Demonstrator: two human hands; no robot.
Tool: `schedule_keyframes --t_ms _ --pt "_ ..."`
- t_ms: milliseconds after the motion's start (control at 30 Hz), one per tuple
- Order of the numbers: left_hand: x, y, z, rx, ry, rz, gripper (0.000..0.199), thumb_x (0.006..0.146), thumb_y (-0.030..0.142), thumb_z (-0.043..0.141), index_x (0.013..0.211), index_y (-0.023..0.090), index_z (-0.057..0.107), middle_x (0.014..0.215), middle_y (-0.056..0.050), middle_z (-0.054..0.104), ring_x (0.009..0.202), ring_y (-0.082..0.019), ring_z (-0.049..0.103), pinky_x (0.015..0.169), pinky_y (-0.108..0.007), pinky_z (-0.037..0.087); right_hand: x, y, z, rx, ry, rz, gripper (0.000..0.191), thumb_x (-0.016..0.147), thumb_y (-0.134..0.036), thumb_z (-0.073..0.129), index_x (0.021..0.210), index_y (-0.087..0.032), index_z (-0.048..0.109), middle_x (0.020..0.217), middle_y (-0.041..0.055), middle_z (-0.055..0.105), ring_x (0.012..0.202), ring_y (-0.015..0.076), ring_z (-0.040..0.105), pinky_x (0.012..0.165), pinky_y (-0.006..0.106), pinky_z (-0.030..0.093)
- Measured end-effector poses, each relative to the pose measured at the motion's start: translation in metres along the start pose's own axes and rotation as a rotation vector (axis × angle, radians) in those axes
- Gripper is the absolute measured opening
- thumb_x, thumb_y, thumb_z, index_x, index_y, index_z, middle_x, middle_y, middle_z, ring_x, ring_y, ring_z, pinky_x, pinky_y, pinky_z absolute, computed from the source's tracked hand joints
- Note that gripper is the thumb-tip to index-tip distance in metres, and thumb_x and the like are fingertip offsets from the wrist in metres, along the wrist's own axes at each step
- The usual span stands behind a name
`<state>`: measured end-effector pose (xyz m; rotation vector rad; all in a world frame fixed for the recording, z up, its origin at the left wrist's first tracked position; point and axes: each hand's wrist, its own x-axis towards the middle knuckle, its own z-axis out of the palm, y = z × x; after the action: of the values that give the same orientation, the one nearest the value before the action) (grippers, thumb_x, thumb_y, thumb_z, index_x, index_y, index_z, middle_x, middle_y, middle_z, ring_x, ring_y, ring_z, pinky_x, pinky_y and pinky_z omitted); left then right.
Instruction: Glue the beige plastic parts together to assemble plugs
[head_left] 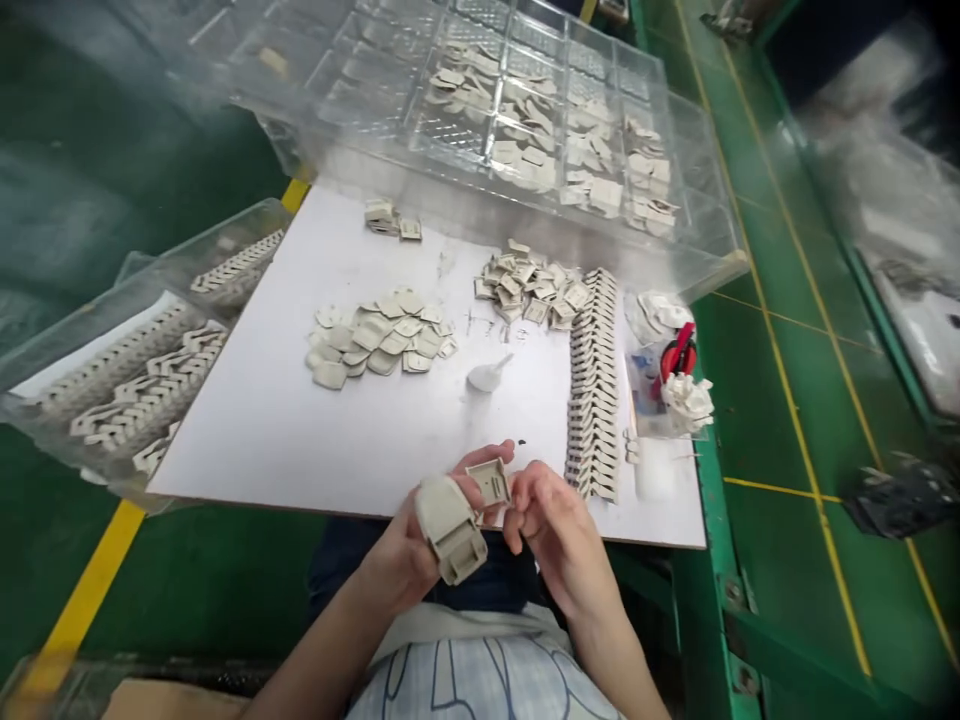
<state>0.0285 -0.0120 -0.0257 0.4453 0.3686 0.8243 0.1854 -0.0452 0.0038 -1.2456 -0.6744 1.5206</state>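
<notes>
The rounded housing (444,512) at the near side looks like matt, smooth plastic, as does the small plate (491,483) beside it. The pile of loose caps (375,335) farther left shares that dull plastic finish. The white tabletop (315,440) is smooth with a soft sheen. At the far side, the compartment tray (420,180) is clear, glossy plastic; nearest, the checked garment (480,680) is matt cloth.
</notes>
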Motion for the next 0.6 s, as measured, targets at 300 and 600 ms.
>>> schedule_keyframes --t_ms 300,600 --pt "-0.005 0.008 0.003 -0.012 0.055 -0.025 0.038 0.067 0.055 0.09 0.09 0.026 0.083 0.151 -0.008 0.058 0.126 -0.034 0.06 0.094 -0.04 0.054 0.004 0.003 0.007 0.152 -0.132 0.136 0.045 0.081 -0.063 0.074 0.102 -0.024 0.071 0.077 0.0008 0.061 0.055 0.0111 0.047 0.049 0.024 0.045" --pt "0.001 0.004 0.016 0.028 0.541 0.083 0.049 0.057 0.047 0.098 0.093 0.02 0.078 0.089 -0.004 0.071 0.086 -0.02 0.063 0.081 -0.032 0.05 0.0 -0.009 0.006 -0.524 0.025 -0.411 0.025 0.089 -0.03 0.074 0.115 -0.03 0.074 0.101 0.0053 0.064 0.089 0.0194 0.061 0.079 0.033 0.053"
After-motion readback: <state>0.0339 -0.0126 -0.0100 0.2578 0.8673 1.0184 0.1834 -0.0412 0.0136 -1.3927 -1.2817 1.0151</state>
